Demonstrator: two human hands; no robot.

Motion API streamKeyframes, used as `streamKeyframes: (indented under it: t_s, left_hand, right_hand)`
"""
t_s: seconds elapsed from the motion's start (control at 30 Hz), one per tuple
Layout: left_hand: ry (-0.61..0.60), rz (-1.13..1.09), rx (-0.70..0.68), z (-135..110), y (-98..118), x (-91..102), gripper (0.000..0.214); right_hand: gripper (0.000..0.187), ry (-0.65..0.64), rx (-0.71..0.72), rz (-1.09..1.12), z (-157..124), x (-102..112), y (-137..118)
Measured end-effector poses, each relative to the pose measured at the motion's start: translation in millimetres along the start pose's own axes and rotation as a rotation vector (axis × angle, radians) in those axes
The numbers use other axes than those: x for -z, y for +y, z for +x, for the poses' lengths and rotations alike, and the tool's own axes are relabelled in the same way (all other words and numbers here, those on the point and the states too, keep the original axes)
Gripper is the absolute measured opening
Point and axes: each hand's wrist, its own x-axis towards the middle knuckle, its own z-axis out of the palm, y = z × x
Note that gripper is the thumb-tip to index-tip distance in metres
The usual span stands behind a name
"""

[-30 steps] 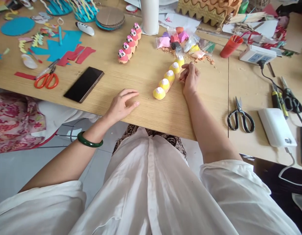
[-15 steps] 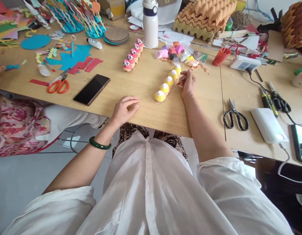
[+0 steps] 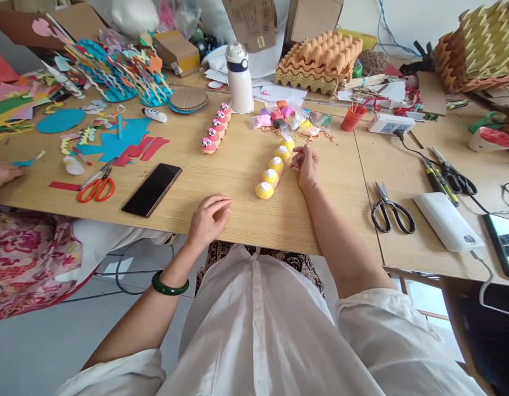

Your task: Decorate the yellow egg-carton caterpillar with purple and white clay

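My left hand (image 3: 208, 221) rests at the table's front edge, its fingers loosely stretched and holding nothing. My right hand (image 3: 306, 165) lies on its side with loosely bent fingers, right by the far end of a strip of egg carton with yellow domes (image 3: 275, 165), each topped with a small white blob. Whether the fingertips touch that strip I cannot tell. Farther back and to the left stands a second strip, of pink domes with dark-eyed faces (image 3: 215, 130). Behind the yellow strip lie bags of coloured clay (image 3: 293, 116), with orange crumbs around them.
To the left are a black phone (image 3: 152, 190), orange-handled scissors (image 3: 96, 188) and blue paper scraps (image 3: 118, 137). A white bottle (image 3: 239, 82) and stacked egg trays (image 3: 318, 63) stand behind. Black scissors (image 3: 391, 209) and a power bank (image 3: 448, 221) lie right. Another person's hand (image 3: 2, 173) is far left.
The view has tilted up, so the table sits lower in the picture and more of the back shows. Both my hands and the two strips keep their places on the table.
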Motion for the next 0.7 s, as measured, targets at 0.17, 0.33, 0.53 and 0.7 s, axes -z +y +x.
streamKeyframes:
  t_s: [0.17, 0.33, 0.53, 0.7]
  left_hand:
    - [0.009, -0.004, -0.013, -0.9, 2.7, -0.2, 0.030]
    - [0.012, -0.006, -0.011, -4.1, 2.0, -0.4, 0.030]
    - [0.005, -0.050, -0.113, 24.9, 46.0, 21.5, 0.031]
    - [-0.209, -0.036, -0.616, 72.7, 160.7, 51.1, 0.046]
  right_hand:
    - [0.058, -0.026, 0.021, -0.053, -1.2, 1.7, 0.3]
    - [0.059, -0.016, 0.029, -0.048, -1.5, 2.2, 1.3]
    - [0.061, -0.009, 0.027, -0.066, -1.3, 1.8, 1.4]
    - [0.060, -0.023, 0.034, -0.112, -1.8, 0.8, 0.1]
